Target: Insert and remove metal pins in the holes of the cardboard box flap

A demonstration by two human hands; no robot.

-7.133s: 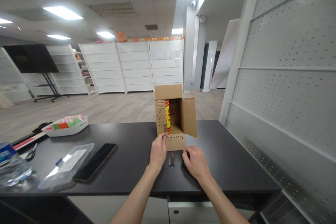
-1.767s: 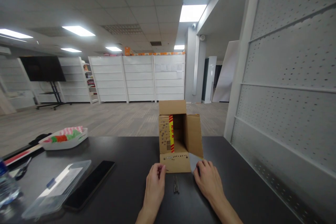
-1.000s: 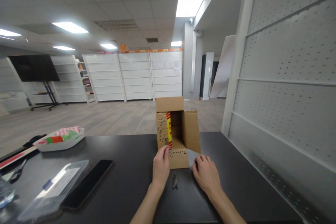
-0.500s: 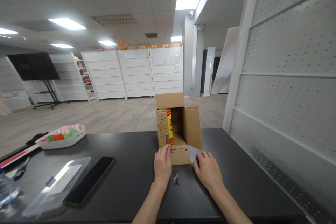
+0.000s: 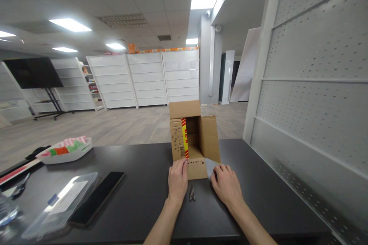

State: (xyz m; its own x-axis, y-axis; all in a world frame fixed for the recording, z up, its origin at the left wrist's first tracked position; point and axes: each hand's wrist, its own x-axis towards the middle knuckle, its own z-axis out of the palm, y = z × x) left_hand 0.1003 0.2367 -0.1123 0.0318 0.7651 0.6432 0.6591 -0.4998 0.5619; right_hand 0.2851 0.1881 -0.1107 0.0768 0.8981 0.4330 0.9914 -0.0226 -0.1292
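An open cardboard box (image 5: pixel 196 170) stands on the dark table, its opening facing me and its flaps spread. A row of small dark holes runs across the front flap. At the left end of that flap, my left hand (image 5: pixel 177 179) has its thumb and fingertips pinched together; anything between them is too small to make out. My right hand (image 5: pixel 228 184) rests with curled fingers beside the flap's right end, by a pale sheet (image 5: pixel 211 165); its fingers hide whatever may be inside. Several thin metal rods (image 5: pixel 192 192) lie side by side on the table between my hands.
To the left lie a black phone (image 5: pixel 97 198), a clear plastic case (image 5: pixel 64 203), scissors (image 5: pixel 21 187) and a bottle (image 5: pixel 7 212). Behind them sits a white basket (image 5: pixel 69 155) of colourful cloth. A white perforated panel (image 5: pixel 310 115) stands along the table's right side.
The whole view has shifted slightly. Both hands keep almost the same position at the box, and the metal rods lie as before.
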